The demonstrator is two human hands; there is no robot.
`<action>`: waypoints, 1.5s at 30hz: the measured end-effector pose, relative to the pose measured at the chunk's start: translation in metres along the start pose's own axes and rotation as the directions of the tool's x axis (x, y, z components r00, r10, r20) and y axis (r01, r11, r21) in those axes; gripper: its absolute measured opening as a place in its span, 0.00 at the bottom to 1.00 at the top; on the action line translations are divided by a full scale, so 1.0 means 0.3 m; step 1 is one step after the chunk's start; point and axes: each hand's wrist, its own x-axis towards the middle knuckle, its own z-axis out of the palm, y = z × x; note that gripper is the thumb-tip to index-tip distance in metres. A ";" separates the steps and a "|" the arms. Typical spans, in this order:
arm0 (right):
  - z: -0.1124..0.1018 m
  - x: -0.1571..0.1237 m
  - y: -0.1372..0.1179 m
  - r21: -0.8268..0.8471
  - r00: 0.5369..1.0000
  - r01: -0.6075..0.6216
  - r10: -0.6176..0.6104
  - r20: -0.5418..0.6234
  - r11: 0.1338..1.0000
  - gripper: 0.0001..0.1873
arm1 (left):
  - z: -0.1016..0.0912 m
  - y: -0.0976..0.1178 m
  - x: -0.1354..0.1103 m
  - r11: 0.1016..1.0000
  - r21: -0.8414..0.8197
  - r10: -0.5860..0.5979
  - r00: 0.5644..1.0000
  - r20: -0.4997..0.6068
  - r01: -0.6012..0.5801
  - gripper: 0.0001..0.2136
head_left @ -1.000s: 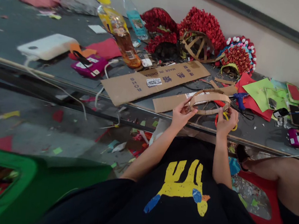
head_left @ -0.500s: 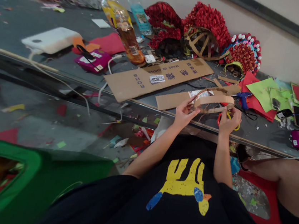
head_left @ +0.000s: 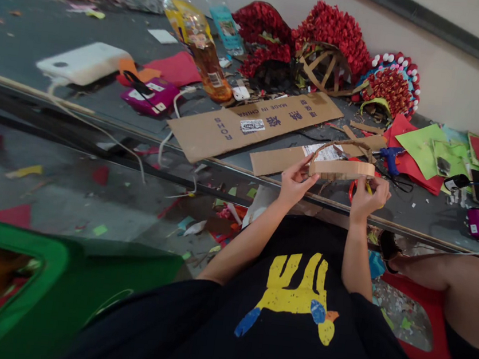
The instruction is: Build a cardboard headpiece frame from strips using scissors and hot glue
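Note:
A ring-shaped band of brown cardboard (head_left: 342, 169) is held just above the table's front edge, its wide front strip facing me. My left hand (head_left: 296, 181) pinches it at the left end, thumb below and fingers behind. My right hand (head_left: 369, 199) is closed at the ring's lower right end; its fingertips are partly hidden. Scissors with red and yellow handles (head_left: 352, 190) show behind my right hand, mostly covered by it. A narrow cardboard strip (head_left: 271, 161) with a white label lies behind the ring. The blue glue gun (head_left: 391, 159) rests to the right.
A long printed cardboard piece (head_left: 203, 138), a tea bottle (head_left: 202, 48), a blue-capped bottle (head_left: 225, 25) and a white power bank (head_left: 82, 62) lie on the table. Red-petalled pieces (head_left: 332, 31) stand by the wall. A green bin (head_left: 117, 269) is at left; another person's leg (head_left: 445, 269) is at right.
The cardboard ring has turned so its front strip sits lower and flatter towards me. My right hand has shifted slightly right and its fingers have moved; my left hand keeps its place.

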 end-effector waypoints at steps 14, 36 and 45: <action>-0.013 -0.006 -0.017 0.024 0.974 0.066 -0.070 0.215 0.998 0.13 | -0.009 0.002 0.017 1.000 -0.023 0.001 0.996 -0.088 -0.003 0.30; -0.011 -0.012 -0.015 0.018 0.967 0.195 -0.195 0.163 0.981 0.18 | 0.020 0.011 0.008 0.993 -0.081 0.071 0.989 -0.131 -0.083 0.21; -0.013 -0.005 -0.019 0.051 0.981 0.107 -0.114 0.155 0.993 0.13 | 0.019 0.020 -0.008 0.987 0.036 0.160 0.985 -0.058 -0.158 0.23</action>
